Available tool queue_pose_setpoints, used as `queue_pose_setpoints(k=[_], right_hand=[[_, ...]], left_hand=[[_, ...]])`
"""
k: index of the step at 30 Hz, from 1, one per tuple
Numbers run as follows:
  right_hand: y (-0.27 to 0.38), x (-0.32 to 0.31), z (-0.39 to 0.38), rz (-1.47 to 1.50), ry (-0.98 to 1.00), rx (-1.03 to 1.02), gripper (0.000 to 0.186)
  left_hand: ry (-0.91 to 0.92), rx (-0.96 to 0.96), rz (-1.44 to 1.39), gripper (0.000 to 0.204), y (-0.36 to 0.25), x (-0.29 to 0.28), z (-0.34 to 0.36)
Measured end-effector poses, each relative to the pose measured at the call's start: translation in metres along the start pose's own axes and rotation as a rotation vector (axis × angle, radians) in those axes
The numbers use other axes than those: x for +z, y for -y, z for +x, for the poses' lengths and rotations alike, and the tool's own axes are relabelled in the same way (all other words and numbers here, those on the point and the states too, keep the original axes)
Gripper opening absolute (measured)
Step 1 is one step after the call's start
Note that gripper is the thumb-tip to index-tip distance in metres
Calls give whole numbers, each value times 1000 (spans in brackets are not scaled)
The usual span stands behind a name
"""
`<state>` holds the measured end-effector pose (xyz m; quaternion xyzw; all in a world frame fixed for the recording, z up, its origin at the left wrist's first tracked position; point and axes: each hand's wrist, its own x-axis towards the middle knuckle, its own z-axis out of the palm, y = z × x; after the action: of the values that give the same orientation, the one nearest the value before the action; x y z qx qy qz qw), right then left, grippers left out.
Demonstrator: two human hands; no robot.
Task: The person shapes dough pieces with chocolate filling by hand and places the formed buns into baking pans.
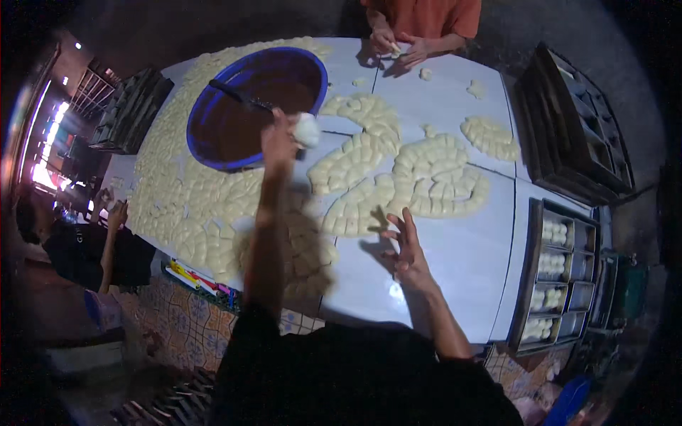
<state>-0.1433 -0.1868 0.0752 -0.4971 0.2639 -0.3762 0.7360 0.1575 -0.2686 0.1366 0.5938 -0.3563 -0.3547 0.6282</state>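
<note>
My left hand (278, 143) reaches out over the near right rim of a blue basin (321, 85), slightly blurred. It is closed on a pale, rounded piece of dough (307, 130). Brown filling (241, 135) lies in the basin, and a dark-handled tool (231, 92) leans in it. Over the white tabletop, my right hand (408, 255) is open, fingers spread, with nothing in it. Just beyond that hand curve rows of cut dough pieces (362, 206), set close together.
More dough pieces (177, 184) cover the table's left side. A metal tray (582, 298) with dough balls in some compartments stands at the right, near stacked trays (568, 128). One person (426, 21) handles dough across the table; another (92, 248) works at the left.
</note>
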Motion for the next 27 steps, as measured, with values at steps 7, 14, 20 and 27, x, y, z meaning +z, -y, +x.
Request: queue_pose_setpoints(k=[7,14,20,27], right_hand=[[-39,-17,0,5,59,-44,93],[-38,-15,11,126,-40,-49,71],[-50,-4,10,545,-321,383,26],[-16,-2,-39,-968,-170,-473,24]], left_hand=[[9,-266,825,95,24,-76,96],[-40,219,840,93,15,0,-24],[26,-587,-518,72,27,73,-174],[327,36,273,40,52,73,-228]])
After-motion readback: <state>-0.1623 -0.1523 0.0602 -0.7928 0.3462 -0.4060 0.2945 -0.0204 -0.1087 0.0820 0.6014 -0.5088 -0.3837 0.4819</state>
